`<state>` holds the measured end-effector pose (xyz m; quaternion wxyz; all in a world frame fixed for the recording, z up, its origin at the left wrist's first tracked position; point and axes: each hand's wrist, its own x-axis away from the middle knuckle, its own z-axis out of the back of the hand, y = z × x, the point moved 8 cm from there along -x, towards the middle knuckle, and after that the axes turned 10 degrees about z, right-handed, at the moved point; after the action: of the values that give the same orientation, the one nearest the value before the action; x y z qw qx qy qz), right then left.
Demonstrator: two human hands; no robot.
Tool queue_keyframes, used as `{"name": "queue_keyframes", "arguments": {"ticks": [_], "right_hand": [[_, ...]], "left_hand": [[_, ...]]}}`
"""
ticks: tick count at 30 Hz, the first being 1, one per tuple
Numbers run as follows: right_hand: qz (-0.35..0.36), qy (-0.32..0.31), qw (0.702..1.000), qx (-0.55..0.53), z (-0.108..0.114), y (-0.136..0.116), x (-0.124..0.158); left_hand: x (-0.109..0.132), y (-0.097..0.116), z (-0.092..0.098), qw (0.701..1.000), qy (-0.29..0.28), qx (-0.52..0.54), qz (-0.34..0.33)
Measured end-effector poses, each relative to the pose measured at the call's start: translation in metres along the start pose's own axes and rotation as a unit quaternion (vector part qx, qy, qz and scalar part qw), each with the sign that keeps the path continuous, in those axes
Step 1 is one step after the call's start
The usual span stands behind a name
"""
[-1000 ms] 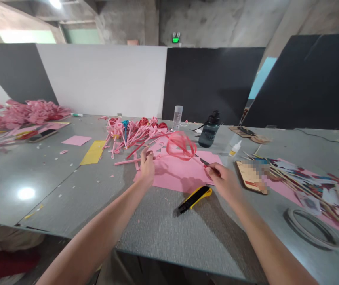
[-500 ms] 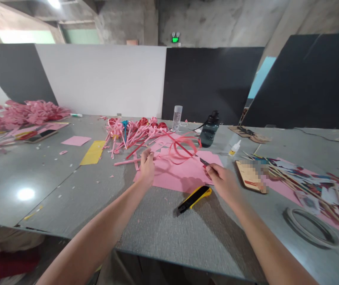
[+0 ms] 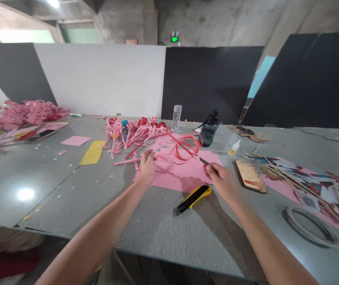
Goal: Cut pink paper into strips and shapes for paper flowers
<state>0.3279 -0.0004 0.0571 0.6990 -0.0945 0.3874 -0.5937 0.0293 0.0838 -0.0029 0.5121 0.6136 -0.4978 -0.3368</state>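
While the left hand (image 3: 147,164) pinches a pink stick (image 3: 124,162) and the right hand (image 3: 221,176) grips a blade (image 3: 204,161), the red loop (image 3: 177,151) sits between them over pink paper (image 3: 174,177), so a blade slip could nick it.

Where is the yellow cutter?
In the head view, the cutter lies right of centre, at the near edge of the pink paper, left of the right hand.
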Motion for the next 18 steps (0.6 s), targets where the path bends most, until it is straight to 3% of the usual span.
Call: {"name": "queue_keyframes", "arguments": {"ticks": [18], "right_hand": [[0.002, 0.020, 1.000, 0.001, 0.0041, -0.0060, 0.0017]], "left_hand": [[-0.0033, -0.0028, -0.0012, 1.000, -0.014, -0.001, -0.020]]}}
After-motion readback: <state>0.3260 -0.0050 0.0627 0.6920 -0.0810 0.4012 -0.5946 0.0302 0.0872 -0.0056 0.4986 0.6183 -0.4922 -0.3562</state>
